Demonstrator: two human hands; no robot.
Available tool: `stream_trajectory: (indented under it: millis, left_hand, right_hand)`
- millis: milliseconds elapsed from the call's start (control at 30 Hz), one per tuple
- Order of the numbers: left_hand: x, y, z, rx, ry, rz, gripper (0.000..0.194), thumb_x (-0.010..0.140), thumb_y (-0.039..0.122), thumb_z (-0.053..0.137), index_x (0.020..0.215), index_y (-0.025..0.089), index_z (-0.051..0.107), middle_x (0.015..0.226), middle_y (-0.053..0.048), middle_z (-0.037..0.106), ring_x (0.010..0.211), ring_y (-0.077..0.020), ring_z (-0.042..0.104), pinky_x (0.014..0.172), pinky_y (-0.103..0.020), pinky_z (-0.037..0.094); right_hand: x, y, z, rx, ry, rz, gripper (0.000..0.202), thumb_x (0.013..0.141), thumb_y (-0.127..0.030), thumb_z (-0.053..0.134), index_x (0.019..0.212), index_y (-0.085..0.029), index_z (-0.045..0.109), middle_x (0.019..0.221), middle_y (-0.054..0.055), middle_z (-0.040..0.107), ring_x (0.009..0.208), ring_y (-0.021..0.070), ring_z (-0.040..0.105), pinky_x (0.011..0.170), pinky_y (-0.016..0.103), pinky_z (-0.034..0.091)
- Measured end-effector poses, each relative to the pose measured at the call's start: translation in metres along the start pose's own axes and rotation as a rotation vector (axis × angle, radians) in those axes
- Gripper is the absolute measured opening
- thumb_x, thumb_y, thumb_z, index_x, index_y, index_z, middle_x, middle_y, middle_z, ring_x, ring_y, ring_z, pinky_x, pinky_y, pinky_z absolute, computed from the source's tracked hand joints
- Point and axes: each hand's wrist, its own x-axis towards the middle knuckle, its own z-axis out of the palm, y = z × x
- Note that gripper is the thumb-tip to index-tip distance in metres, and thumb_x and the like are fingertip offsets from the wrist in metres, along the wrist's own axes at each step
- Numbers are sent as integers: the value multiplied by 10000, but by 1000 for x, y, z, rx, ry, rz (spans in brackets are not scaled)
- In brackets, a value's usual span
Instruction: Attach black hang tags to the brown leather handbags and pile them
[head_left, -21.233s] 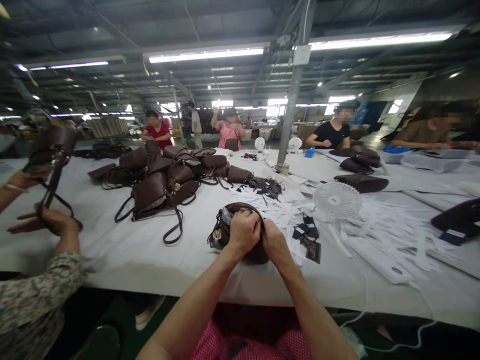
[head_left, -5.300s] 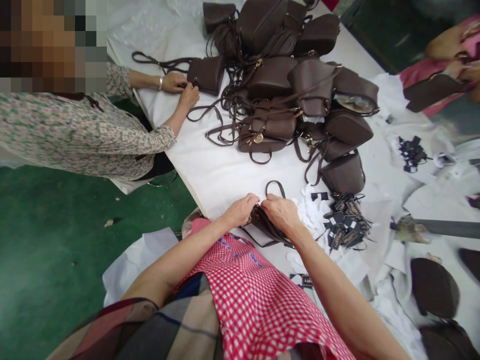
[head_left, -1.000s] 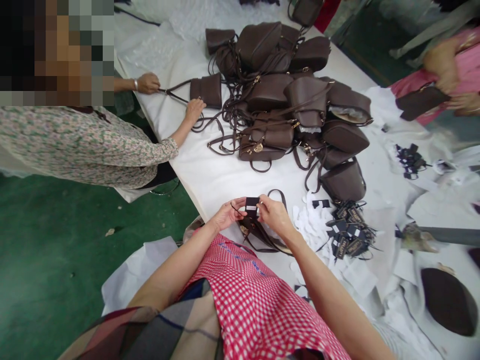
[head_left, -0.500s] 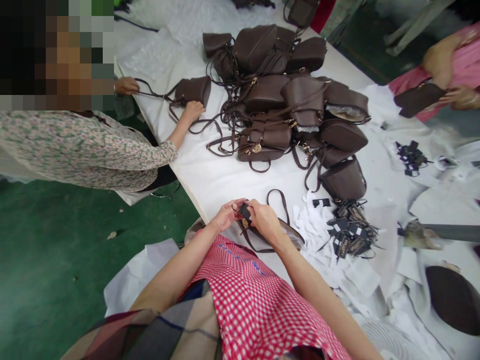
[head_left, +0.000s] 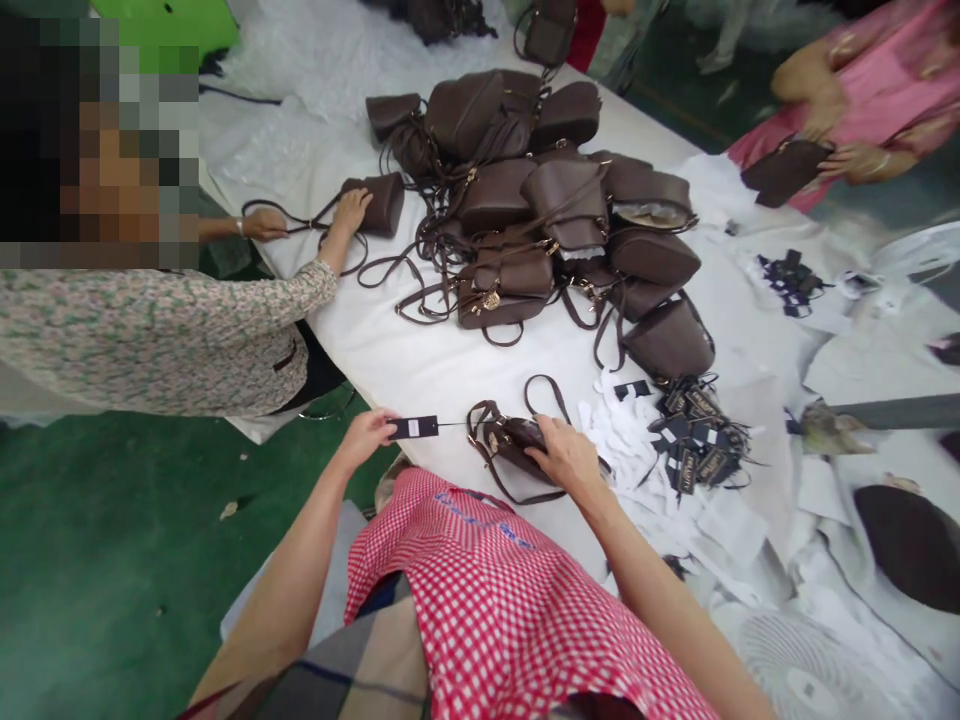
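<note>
A black tag (head_left: 414, 428) with a small white label is pinched in my left hand (head_left: 370, 436), out over the table's edge. A thin cord runs taut from the tag to a small dark brown bag (head_left: 514, 462) lying in front of me, its strap looped on the white cloth. My right hand (head_left: 564, 452) grips the top of this bag, with the fingertips on its upper edge. Right of the bag are white paper strips (head_left: 626, 440) and a pile of black tags (head_left: 701, 435) with cords.
Many brown bags (head_left: 566, 205) are heaped on the white table (head_left: 405, 350). At the left a person's hand (head_left: 351, 210) touches another bag (head_left: 385, 205). A person in pink (head_left: 874, 90) holds a brown piece at the right. A white fan (head_left: 795, 665) stands lower right.
My left hand has moved left, drawing the tag away from the bag on its cord. My right hand has shifted right onto the bag. The view has turned slightly.
</note>
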Motion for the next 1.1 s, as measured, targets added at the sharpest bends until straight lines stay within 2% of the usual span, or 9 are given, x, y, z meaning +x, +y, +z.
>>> stream_trajectory:
  millis: [133, 233, 333, 433, 500, 600, 767, 933, 1100]
  left_hand:
    - [6, -13, -3, 362, -10, 62, 406, 688, 162, 587, 1087, 139, 659, 1012, -95, 695, 927, -243, 655, 889, -400, 512]
    - [27, 18, 42, 497, -12, 347, 614, 714, 116, 538, 1326, 143, 505, 1415, -147, 474, 1294, -275, 458, 1095, -456, 360]
    - [50, 63, 93, 614, -148, 591, 688, 716, 81, 513, 1391, 178, 425, 1541, -123, 299, 1413, -270, 283, 1152, -477, 252]
    - [68, 95, 116, 705, -343, 646, 469, 745, 125, 530, 1207, 200, 566, 1398, -110, 499, 1355, -287, 357, 1148, -534, 186]
    - [76, 105, 111, 709, -446, 543, 263, 752, 154, 533, 996, 197, 621, 1126, -86, 652, 1190, -275, 503, 1121, -527, 221]
    - [74, 101, 87, 682, -564, 362, 74, 717, 190, 548, 782, 178, 581, 797, -37, 646, 875, -226, 595, 942, -420, 420]
    - [39, 58, 55, 402, -764, 46, 156, 702, 306, 580, 710, 158, 531, 596, 10, 566, 586, -142, 538, 595, -255, 413]
    - [11, 24, 46, 116, -586, -248, 375, 600, 458, 719, 569, 175, 476, 483, 43, 473, 473, -98, 418, 533, -254, 338]
    - [-10, 73, 34, -112, -666, -252, 357, 683, 479, 727, 691, 176, 540, 515, 16, 548, 627, -165, 600, 665, -284, 446]
  right_hand:
    - [-6, 1, 13, 75, 24, -34, 390, 836, -336, 657, 1165, -177, 521, 1045, 118, 632, 935, 257, 598, 752, 339, 421]
    - [-8, -2, 15, 147, 105, -46, 502, 796, -318, 708, 1228, -179, 494, 1084, 122, 619, 985, 263, 585, 805, 352, 425]
    - [-12, 0, 16, 163, 193, -28, 622, 774, -304, 732, 1307, -148, 451, 1194, 164, 576, 1052, 285, 556, 868, 374, 412]
    - [-16, 3, 20, 153, 214, 35, 611, 812, -302, 693, 1338, -141, 427, 1193, 168, 583, 1043, 286, 559, 871, 373, 398]
    - [-17, 3, 22, 156, 189, 96, 543, 856, -310, 639, 1329, -147, 428, 1131, 151, 615, 1008, 274, 576, 835, 356, 393]
    - [-15, 0, 22, 165, 162, 211, 433, 913, -313, 550, 1296, -146, 436, 1075, 140, 632, 986, 261, 588, 801, 346, 376]
    - [-7, -8, 15, 203, 185, 349, 267, 954, -293, 448, 1159, -129, 495, 1019, 153, 635, 927, 245, 597, 780, 343, 359]
    - [3, -9, 13, 293, 214, 443, 216, 958, -228, 402, 1080, -102, 529, 975, 170, 634, 896, 249, 599, 804, 368, 371]
    - [-2, -9, 13, 413, 392, 381, 474, 879, -185, 540, 1330, -89, 430, 1247, 219, 551, 1168, 308, 507, 957, 442, 376]
